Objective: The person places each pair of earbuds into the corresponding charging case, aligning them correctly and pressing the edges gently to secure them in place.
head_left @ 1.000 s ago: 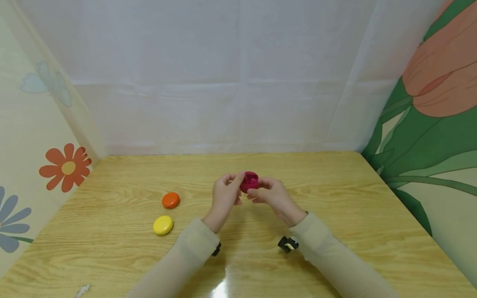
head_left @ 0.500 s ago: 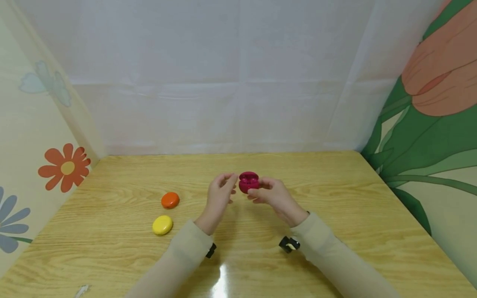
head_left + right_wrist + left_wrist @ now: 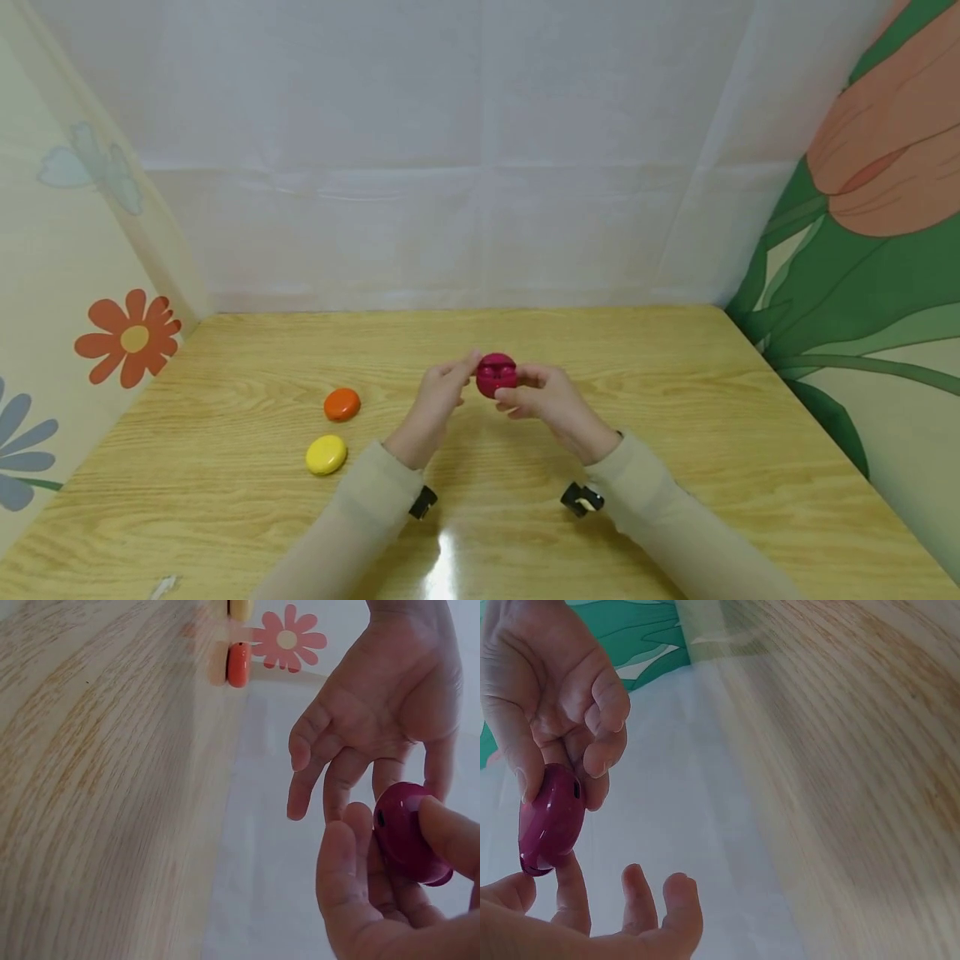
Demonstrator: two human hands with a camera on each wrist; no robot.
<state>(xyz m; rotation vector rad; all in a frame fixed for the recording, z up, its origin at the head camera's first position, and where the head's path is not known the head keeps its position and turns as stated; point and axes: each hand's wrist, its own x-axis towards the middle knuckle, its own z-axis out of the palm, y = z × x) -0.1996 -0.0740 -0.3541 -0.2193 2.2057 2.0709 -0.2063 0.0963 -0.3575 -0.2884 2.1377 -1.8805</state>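
Note:
A glossy magenta earbud case (image 3: 497, 377) is held up above the table, its lid partly raised and two earbuds seated inside. My right hand (image 3: 543, 402) grips the case from the right, thumb on the front and fingers behind, as the right wrist view also shows. From the other side, my left hand (image 3: 435, 400) has its thumb and index finger at the left edge of the case, close by the lid. The left wrist view shows that thumb and index finger on either side of the case's end, with the other left fingers (image 3: 681, 900) spread apart from it.
On the table (image 3: 225, 517) to the left lie an orange round case (image 3: 342, 404) and, nearer, a yellow round case (image 3: 326, 455). A small pale object (image 3: 163, 587) is at the front left. A white sheet (image 3: 480, 167) hangs behind the table.
The left hand drew back from the case, then came to its left edge again. The case turned to face forward and shifted slightly left and down; its lid now stands lower.

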